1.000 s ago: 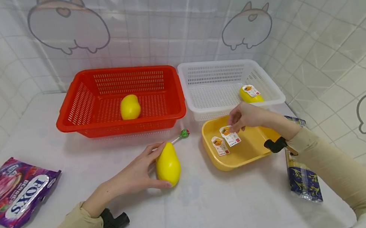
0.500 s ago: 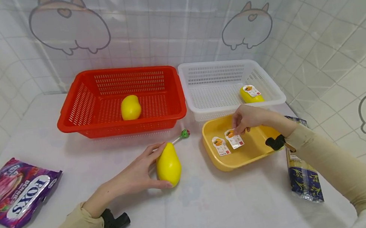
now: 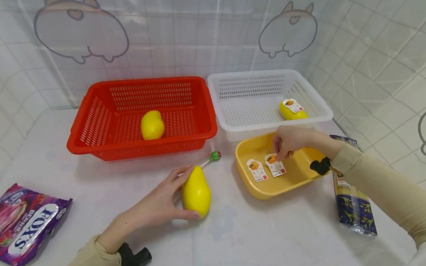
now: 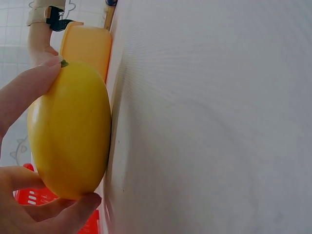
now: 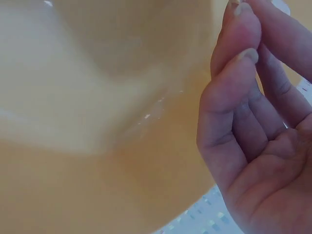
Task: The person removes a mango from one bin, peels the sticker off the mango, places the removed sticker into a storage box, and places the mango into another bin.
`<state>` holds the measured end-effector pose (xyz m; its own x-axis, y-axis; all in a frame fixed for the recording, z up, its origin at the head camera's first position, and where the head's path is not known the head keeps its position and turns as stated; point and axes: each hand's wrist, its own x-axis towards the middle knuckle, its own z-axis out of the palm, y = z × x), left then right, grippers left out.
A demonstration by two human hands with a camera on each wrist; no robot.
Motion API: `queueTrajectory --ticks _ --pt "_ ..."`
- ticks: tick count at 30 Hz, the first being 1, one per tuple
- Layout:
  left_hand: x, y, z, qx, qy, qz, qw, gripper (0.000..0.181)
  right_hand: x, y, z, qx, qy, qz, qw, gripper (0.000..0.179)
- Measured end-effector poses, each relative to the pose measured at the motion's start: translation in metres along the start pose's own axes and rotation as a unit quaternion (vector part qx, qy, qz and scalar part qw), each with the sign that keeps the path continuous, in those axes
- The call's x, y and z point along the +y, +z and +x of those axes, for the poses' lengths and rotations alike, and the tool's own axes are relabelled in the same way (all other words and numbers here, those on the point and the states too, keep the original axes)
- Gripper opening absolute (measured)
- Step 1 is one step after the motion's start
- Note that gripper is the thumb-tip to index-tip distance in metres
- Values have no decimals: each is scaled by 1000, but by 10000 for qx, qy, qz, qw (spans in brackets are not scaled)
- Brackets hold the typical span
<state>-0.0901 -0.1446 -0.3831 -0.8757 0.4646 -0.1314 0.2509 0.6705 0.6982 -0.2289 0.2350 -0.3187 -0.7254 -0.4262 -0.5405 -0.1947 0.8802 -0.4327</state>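
My left hand (image 3: 161,200) grips a yellow mango (image 3: 197,192) lying on the white table, thumb at one end and fingers at the other. A small green stem shows on the mango (image 4: 75,131) in the left wrist view. Over a yellow plastic tub (image 3: 300,171), my right hand (image 3: 294,138) pinches the top edge of a white label (image 3: 276,168) with a mango picture. A matching label (image 3: 257,172) lies to its left in the tub. The right wrist view shows the right hand (image 5: 258,97) with fingertips and thumb together; the label is mostly hidden there.
Behind stand a red basket (image 3: 147,148) with one mango (image 3: 152,125) and a white basket (image 3: 246,76) with a labelled mango (image 3: 289,113). A lollipop (image 3: 214,155) lies near the left hand. A purple sweet bag (image 3: 20,225) is at left, a blue-patterned packet (image 3: 355,215) at right.
The right hand and the pinched label have shifted slightly right and toward the person within the tub. The left hand and its mango have stayed in place.
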Motion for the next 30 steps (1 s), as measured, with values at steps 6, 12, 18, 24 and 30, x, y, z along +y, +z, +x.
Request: queueTrajectory --ticks 6,12,18,24,30 --pt "0 -1 0 30 3 29 10000 119 1 2 3 35 81 -40 10000 14" --pt "0 0 0 35 4 53 10000 119 1 3 6 13 113 -163 9998 14" --pt "0 0 0 8 18 38 10000 119 3 4 10 -51 80 -233 9997 12" --pt "0 0 -1 17 58 48 10000 118 7 6 16 -90 99 -307 9994 13" --pt "-1 0 -1 51 160 21 9999 118 9 7 19 -74 -8 -442 9990 14"
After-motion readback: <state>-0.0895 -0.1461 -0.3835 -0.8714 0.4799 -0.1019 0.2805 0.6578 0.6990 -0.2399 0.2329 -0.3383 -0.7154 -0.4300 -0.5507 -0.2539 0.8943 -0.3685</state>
